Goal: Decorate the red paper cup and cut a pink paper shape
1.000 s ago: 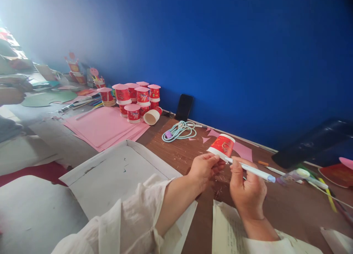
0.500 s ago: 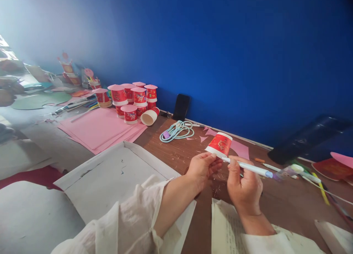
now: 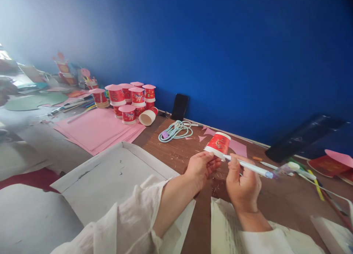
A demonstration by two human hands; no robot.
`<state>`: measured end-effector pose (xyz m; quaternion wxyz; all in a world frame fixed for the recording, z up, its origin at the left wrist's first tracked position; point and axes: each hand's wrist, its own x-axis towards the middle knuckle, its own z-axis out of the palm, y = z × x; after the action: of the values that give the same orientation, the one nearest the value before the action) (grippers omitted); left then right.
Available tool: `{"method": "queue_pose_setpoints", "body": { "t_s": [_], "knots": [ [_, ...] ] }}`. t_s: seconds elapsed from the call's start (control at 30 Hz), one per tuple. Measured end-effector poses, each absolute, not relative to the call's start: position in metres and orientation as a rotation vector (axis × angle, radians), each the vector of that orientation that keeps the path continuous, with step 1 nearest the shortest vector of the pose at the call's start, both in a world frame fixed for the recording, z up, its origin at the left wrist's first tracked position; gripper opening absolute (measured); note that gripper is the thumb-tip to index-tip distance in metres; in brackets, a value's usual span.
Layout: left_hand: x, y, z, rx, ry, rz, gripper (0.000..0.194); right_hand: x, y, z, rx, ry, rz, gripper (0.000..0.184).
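A red paper cup [image 3: 217, 143] with a gold design and white rims is held upside down, slightly tilted, by its wide lower rim in my left hand [image 3: 200, 167]. Thumb and fingers pinch that rim. My right hand [image 3: 244, 188] grips a white marker [image 3: 255, 168] with a lilac end, its tip at the cup's white rim; whether it touches I cannot tell. Behind the cup lies a pink paper scrap [image 3: 238, 148]. To the left, red cups with pink paper tops [image 3: 128, 113] stand in a cluster, and one cup [image 3: 148, 117] lies on its side.
Pink sheets [image 3: 93, 131] and a white box lid [image 3: 104, 173] lie left. A coiled pale-blue cord [image 3: 176, 131] and a phone [image 3: 180, 106] are near the blue wall [image 3: 220, 55]. A dark bottle [image 3: 299, 138] and pens [image 3: 316, 184] are right; a printed booklet [image 3: 224, 224] lies in front.
The view has shifted slightly, so most things appear a little further left. Both hands keep their hold on the cup and the marker, with the marker tip still by the rim.
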<state>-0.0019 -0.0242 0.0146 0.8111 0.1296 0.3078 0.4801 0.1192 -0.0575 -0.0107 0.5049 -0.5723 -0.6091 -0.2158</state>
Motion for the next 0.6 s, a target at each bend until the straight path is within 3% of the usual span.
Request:
{"method": "queue_pose_setpoints", "body": {
  "t_s": [0.27,0.6],
  "knots": [
    [-0.001,-0.021,0.014,0.204,0.648,1.029,0.014,0.115,-0.061,-0.007,-1.371,-1.425,-0.421,0.023],
    [-0.005,-0.022,0.01,0.18,0.483,0.879,0.008,0.132,-0.037,-0.016,-1.186,-0.607,0.519,0.059]
  ]
}}
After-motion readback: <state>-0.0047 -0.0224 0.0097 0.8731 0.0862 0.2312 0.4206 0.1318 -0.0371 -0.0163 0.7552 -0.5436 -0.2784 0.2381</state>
